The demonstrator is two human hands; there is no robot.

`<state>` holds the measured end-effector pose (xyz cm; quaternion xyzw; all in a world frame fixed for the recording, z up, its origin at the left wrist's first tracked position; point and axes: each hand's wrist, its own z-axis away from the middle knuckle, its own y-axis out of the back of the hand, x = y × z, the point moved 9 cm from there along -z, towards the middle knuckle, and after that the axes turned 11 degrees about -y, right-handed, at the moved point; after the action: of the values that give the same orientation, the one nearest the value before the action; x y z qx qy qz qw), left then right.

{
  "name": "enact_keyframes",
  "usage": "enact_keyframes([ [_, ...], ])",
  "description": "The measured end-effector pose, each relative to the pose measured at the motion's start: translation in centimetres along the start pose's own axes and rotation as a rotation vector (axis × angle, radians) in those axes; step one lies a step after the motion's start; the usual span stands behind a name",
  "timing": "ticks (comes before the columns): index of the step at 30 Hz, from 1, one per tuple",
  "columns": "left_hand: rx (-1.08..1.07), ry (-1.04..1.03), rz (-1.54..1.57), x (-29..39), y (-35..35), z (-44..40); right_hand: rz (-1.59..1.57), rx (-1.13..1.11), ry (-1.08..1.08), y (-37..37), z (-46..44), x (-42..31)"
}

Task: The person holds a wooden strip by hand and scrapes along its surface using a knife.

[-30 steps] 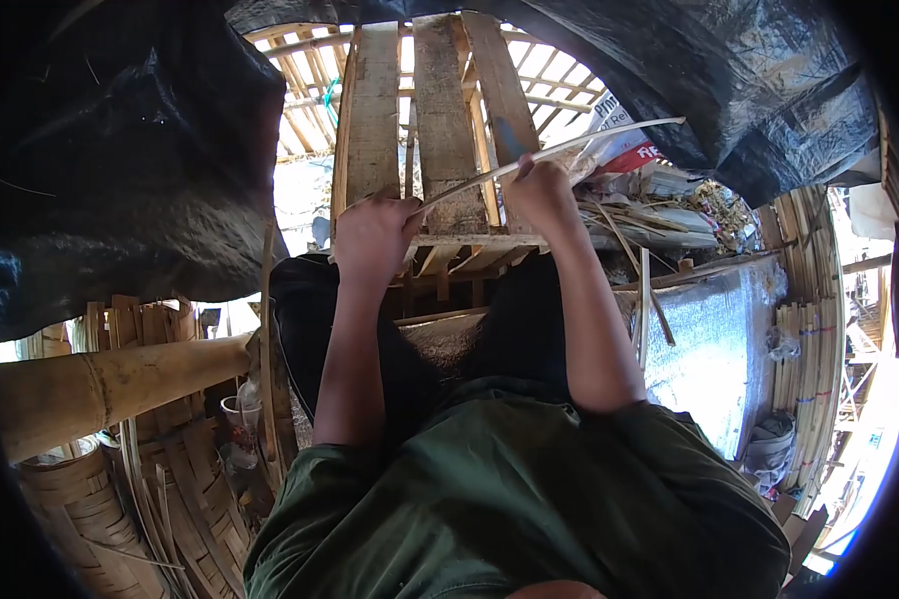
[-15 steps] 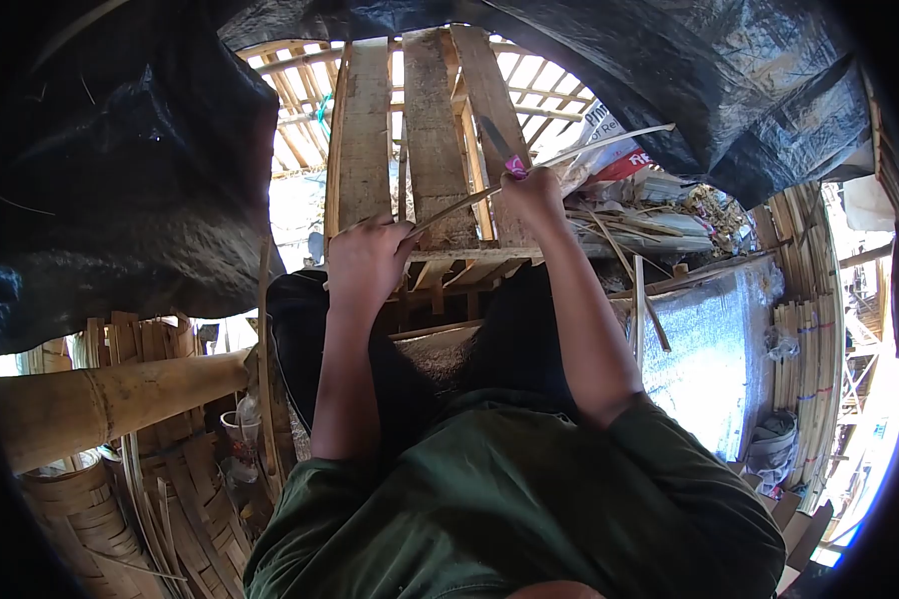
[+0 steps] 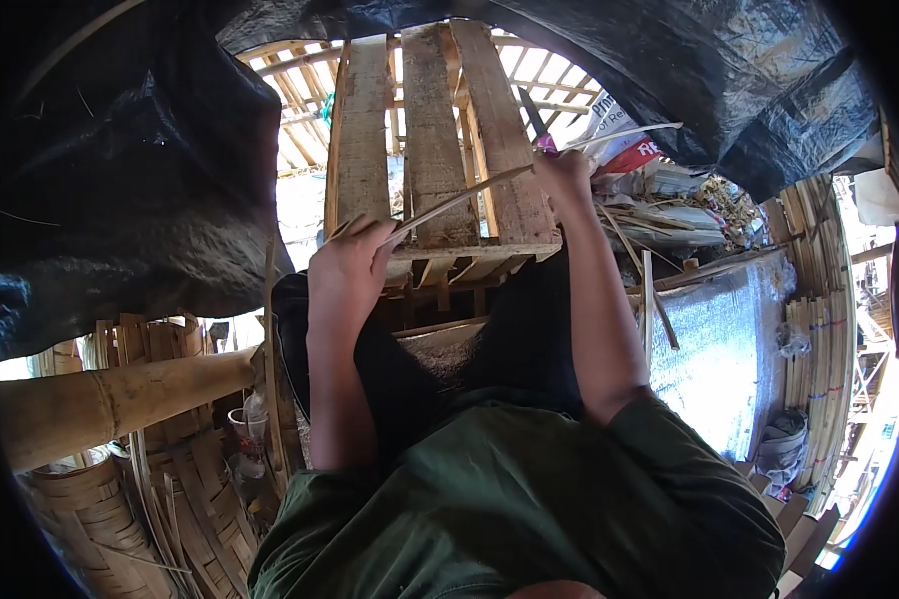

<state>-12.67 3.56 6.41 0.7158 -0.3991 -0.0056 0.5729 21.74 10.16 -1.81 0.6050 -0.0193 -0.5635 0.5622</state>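
A long thin bamboo strip (image 3: 459, 199) slants across in front of me, over the wooden plank bench. My left hand (image 3: 348, 266) is closed around its lower left end. My right hand (image 3: 566, 182) grips a knife (image 3: 533, 115) whose dark blade points up and away, with pink showing at its handle. The strip passes at my right hand and its pale end sticks out to the right. Whether the right fingers also pinch the strip, I cannot tell.
The plank bench (image 3: 361, 140) stands before my knees. Black plastic sheeting (image 3: 120, 220) hangs left and right. A thick bamboo pole (image 3: 130, 399) lies at left above woven baskets (image 3: 85, 504). Bundled bamboo strips (image 3: 814, 349) and a printed sack (image 3: 617, 135) are at right.
My hands have moved farther apart along the strip. The right hand with the knife has shifted right and slightly up; the left has moved a little left.
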Motion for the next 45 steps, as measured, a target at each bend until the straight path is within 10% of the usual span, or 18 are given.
enact_keyframes([
  [18,0.207,-0.224,0.116,-1.0,-2.8,-1.6,0.216,-0.156,0.066,0.5,6.8,1.3],
  [24,0.197,-0.199,0.164,-1.3,-3.0,-1.4,0.223,0.092,0.319,-0.3,7.7,0.7],
  [26,0.198,-0.18,0.194,-1.3,-2.8,-1.4,0.139,-0.123,0.014,0.4,6.5,1.9],
  [38,0.157,-0.185,0.176,-1.6,-3.4,-1.1,0.262,-0.327,0.089,-2.9,7.7,0.7],
  [45,0.157,-0.189,0.158,-1.7,-3.5,-1.1,0.273,-0.086,0.315,-2.2,8.5,-1.0],
])
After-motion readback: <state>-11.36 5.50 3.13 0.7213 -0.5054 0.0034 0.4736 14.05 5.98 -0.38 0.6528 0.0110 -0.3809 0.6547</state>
